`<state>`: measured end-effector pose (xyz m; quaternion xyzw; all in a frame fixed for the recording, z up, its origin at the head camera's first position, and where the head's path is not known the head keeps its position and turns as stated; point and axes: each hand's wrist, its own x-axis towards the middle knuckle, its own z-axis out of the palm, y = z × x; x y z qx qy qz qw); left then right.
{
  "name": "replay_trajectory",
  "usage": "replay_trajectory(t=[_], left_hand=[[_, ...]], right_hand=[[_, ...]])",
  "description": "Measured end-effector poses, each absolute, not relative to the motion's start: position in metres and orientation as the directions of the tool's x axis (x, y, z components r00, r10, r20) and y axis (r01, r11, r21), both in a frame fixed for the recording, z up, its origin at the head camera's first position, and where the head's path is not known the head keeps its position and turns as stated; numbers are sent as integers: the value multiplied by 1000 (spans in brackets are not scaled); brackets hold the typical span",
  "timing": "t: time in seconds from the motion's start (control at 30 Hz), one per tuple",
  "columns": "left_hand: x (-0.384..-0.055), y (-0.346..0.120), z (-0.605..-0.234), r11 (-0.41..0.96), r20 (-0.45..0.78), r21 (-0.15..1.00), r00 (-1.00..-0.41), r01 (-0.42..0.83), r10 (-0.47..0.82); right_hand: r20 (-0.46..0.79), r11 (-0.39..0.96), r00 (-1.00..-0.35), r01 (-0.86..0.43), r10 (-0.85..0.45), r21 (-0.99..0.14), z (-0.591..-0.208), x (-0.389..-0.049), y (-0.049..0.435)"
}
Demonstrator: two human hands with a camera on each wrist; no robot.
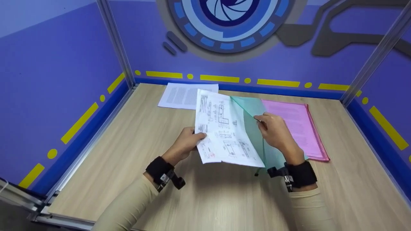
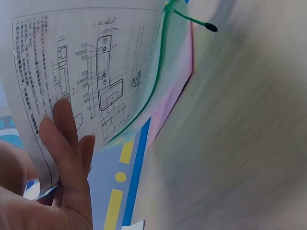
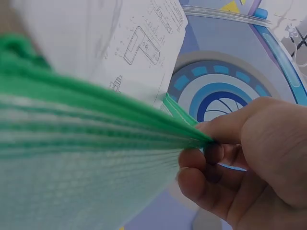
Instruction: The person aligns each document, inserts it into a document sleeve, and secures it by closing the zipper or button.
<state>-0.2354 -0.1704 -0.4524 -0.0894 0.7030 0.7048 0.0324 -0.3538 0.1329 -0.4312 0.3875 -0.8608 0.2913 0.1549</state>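
My left hand (image 1: 188, 141) grips the left edge of white paper printed with technical drawings (image 1: 221, 131), thumb on the front and fingers behind. In the left wrist view, the fingers (image 2: 67, 148) lie against the drawing sheet (image 2: 91, 72). My right hand (image 1: 276, 130) pinches the rim of a green mesh zipper pouch (image 1: 253, 128), holding its mouth apart. The right wrist view shows thumb and fingers pinching the green zipper edge (image 3: 110, 103). The right part of the paper lies at the pouch's opening; how far it reaches inside I cannot tell. A dark-tipped zipper pull (image 2: 210, 27) dangles from the pouch.
A pink zipper pouch (image 1: 298, 128) with a printed sheet inside lies on the wooden table (image 1: 128, 189), partly behind the green one. Printed white text paper (image 1: 179, 96) rests at the back left. Purple walls (image 1: 64, 80) with metal posts stand around the table.
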Motion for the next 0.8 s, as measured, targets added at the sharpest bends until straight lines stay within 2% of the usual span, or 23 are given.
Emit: replay_trajectory(t=[0.13,0.37,0.67,0.8], left_hand=[[-238,-168,-456,-49,-199,980,-972,-195,-123],[-239,-162,-461,95,-108,987,-973,-129,-203],[-242,-148,-462,167,-59,980,-961,-108,-271],[-241,-146,-464,178,-47,979,-956,-102,-288]], right_hand=[[460,512,-658,-753,-597,-412,-428,-355,138],[403,508,-683,-726,-610,-463,-420,-353,145],[372,496,-706,-696,-602,-519,-415,-350,143],[344,500,-741,-654,-577,-568,-414,-348,143]])
